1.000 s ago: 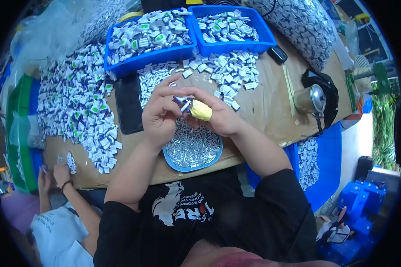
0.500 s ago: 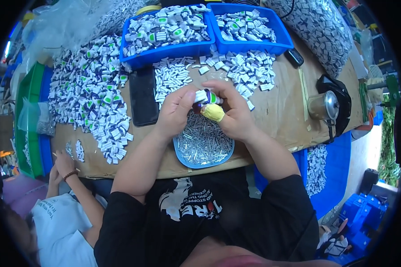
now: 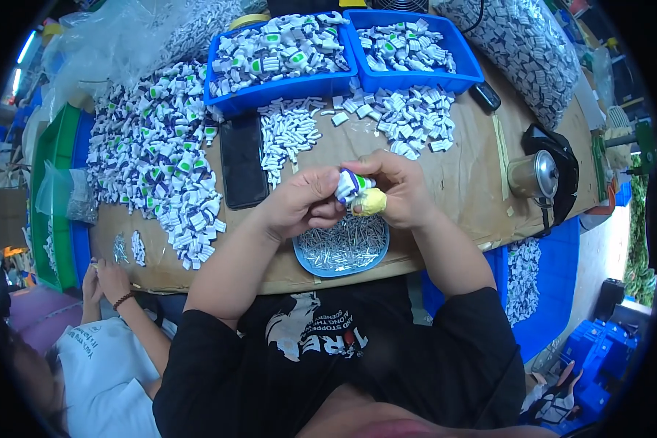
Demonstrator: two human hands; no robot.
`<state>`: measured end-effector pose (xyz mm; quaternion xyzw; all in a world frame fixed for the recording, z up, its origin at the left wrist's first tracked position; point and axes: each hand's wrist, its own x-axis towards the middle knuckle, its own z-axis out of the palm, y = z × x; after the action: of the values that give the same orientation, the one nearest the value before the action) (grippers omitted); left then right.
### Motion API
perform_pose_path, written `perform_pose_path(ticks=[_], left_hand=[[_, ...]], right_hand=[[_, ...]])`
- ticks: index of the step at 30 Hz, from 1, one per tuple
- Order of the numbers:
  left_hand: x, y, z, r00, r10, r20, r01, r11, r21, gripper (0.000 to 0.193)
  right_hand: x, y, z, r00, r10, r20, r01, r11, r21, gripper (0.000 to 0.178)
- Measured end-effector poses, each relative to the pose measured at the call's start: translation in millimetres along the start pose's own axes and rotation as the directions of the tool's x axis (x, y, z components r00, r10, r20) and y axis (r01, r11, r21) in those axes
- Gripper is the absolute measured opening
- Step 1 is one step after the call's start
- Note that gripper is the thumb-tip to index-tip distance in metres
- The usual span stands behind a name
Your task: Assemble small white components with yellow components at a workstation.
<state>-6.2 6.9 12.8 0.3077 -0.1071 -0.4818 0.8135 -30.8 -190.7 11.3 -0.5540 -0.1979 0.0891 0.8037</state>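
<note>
Between both hands is a small white, green and purple toy figure part [image 3: 352, 184]. My left hand [image 3: 303, 203] is closed, thumb and forefinger pinching the part's left side and the other fingers curled under. From the right, my right hand [image 3: 403, 191] grips the same part between its fingers and a thumb wrapped in yellow covering [image 3: 370, 203]. Directly beneath the hands, a light blue tray [image 3: 336, 273] holds many thin metal pins [image 3: 341, 247]. Beyond them lie small white pieces [image 3: 288, 130] and blocky white pieces [image 3: 416, 117].
Two blue bins [image 3: 281, 93] [image 3: 423, 82] of toy parts stand at the back. A large heap of parts [image 3: 150, 146] covers the left, beside a black phone-like slab [image 3: 244, 164]. A lidded metal mug [image 3: 531, 175] stands right. At lower left, a co-worker's hands [image 3: 108, 281] work at the table edge.
My hands have come slightly nearer with the toy part, which has turned so its green patch faces differently. My left fingers have curled in more. The whole view has shifted slightly.
</note>
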Motion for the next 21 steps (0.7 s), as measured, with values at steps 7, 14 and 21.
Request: perform_pose_path(ticks=[7,14,21], left_hand=[[0,-6,3,0.999,-0.033,0.019,0.035,0.991,-0.126,0.043],[0,-5,5,0.999,-0.014,-0.051,0.007,0.991,-0.130,0.032],[-1,5,17,0.991,-0.012,-0.132,0.013,1.000,0.002,0.032]], right_hand=[[-3,2,-1,0.980,-0.173,0.098,0.184,0.976,-0.115,0.040],[1,4,-1,0.972,-0.210,0.108,0.226,0.959,-0.170,0.042],[-3,7,-2,0.985,-0.155,0.071,0.168,0.949,-0.266,0.058]])
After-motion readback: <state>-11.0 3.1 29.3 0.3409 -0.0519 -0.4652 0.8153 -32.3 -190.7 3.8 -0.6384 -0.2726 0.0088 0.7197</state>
